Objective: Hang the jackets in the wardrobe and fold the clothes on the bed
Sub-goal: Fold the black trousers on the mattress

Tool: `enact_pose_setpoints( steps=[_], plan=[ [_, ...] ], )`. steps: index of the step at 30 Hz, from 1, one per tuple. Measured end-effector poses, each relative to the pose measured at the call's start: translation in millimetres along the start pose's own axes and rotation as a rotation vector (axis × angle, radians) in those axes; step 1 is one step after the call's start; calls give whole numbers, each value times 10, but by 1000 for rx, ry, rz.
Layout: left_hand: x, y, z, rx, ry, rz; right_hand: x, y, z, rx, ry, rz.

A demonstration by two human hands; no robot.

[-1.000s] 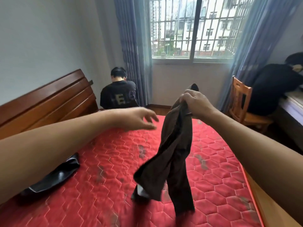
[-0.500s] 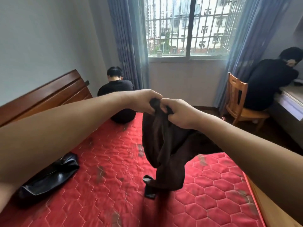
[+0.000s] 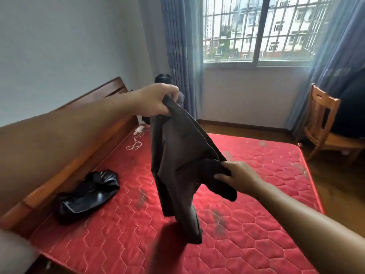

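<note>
Both hands held a brown garment (image 3: 177,155) up over the bed (image 3: 266,194).
Left hand (image 3: 158,101), arm stretched forward, clutched the top edge in curled fingers at 12 o'clock. Right hand (image 3: 240,175), lower at 4 o'clock, pinched a corner between thumb and fingers. A black jacket (image 3: 88,192) lay on the bed at the garment's 9 o'clock.
</note>
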State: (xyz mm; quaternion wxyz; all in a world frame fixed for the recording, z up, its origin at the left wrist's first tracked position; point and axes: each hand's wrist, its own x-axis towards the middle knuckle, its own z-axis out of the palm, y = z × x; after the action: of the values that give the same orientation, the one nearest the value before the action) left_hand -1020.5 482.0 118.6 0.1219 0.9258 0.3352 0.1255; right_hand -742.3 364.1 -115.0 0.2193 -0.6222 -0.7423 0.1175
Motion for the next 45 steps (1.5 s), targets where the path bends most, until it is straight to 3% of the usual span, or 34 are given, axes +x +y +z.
enact_pose_setpoints(
  steps=[3,6,10,15,25,30,39,45],
  plan=[
    [-247,-182,-118,22,7,-17,92,-87,262,-52,-85,7],
    [-483,-404,-194,136,-13,-27,297,-117,273,-44,-47,50],
    [-740,-756,-336,193,-19,48,688,-127,-268,-29,134,84],
    [-895,-1055,-484,140,48,-39,938,-264,-1089,-160,104,73],
    [-811,-1175,-546,215,-14,-17,693,-478,-1669,-310,182,50],
    [-754,-1219,-686,147,74,-67,463,-576,-2055,-449,182,129],
    [-773,-1111,-679,-303,130,-284,198,-483,-2180,133,320,213],
    [-683,-763,-345,-426,182,-410,225,-373,-2031,492,431,325]
  ],
)
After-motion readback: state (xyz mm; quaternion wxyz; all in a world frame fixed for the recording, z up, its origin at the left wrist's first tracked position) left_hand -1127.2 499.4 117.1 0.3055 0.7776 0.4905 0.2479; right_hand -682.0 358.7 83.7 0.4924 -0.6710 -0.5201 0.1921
